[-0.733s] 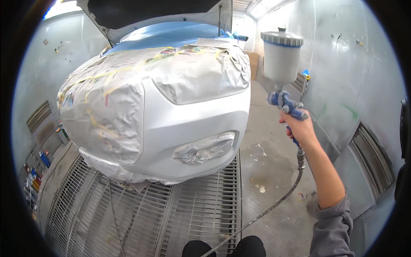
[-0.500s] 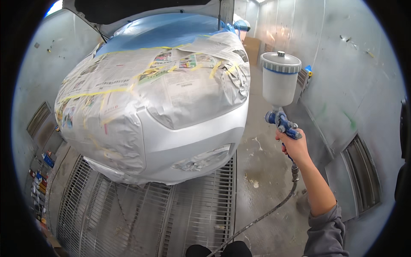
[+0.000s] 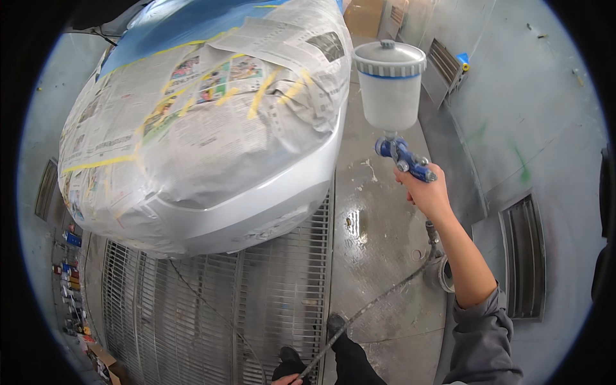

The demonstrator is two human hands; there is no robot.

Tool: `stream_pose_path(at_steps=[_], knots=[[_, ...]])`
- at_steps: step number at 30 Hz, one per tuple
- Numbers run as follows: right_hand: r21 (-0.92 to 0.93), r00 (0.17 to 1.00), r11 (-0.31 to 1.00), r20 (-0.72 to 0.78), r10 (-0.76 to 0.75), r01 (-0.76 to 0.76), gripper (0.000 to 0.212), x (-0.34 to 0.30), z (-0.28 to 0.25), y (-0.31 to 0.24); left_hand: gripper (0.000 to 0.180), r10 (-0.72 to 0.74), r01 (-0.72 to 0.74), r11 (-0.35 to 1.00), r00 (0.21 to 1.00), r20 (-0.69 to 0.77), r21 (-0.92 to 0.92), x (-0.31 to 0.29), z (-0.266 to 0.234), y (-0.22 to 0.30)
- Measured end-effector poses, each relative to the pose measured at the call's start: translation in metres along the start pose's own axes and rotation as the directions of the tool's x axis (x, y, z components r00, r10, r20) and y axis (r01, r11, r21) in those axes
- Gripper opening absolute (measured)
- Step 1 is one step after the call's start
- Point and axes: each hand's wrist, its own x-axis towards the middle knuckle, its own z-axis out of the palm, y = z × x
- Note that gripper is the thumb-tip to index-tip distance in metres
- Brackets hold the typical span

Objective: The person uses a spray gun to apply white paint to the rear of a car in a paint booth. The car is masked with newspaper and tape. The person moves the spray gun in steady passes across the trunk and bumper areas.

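Note:
My right hand [image 3: 425, 189] is wrapped round the grip of a blue spray gun [image 3: 405, 157]. On top of the gun stands a white paint cup [image 3: 390, 96] with a grey ribbed lid. The gun points left, toward the white bumper [image 3: 269, 212] of a car, with space between them. From below the grip an air hose [image 3: 378, 298] slopes down to the lower edge, where my left hand [image 3: 287, 380] is closed on it; only part of that hand shows. Newspaper [image 3: 237, 135] and yellow tape cover much of the car's front.
Metal floor grating [image 3: 186, 308] lies under and before the car. A round metal can [image 3: 439, 273] stands by my right forearm. Vented wall panels [image 3: 523, 256] line the right side. Cans and bottles [image 3: 70, 282] sit along the left wall. Blue sheeting [image 3: 173, 38] covers the car farther back.
The view has tipped down and shifted, so the car sits higher and more left. My feet and left hand on the hose have come into sight. The right hand still grips the gun.

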Motion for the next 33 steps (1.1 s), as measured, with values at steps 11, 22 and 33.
stream_pose_path(at_steps=[11,22,33], knots=[[0.021,0.929,1.0,0.37,-0.012,0.005,0.027,0.106,-0.021,0.015,0.038,0.01,-0.007,0.998,0.998,-0.059,0.061,0.043,0.063,0.072],[0.049,0.974,0.975,0.06,-0.217,0.215,0.022,0.124,-0.001,0.017,0.039,-0.085,0.082,0.996,0.983,-0.163,-0.027,0.057,0.074,0.125],[0.098,0.958,0.995,0.286,-0.031,0.003,0.019,0.036,0.03,-0.001,0.034,-0.017,0.02,0.999,0.994,-0.109,0.028,0.018,0.05,0.078]])
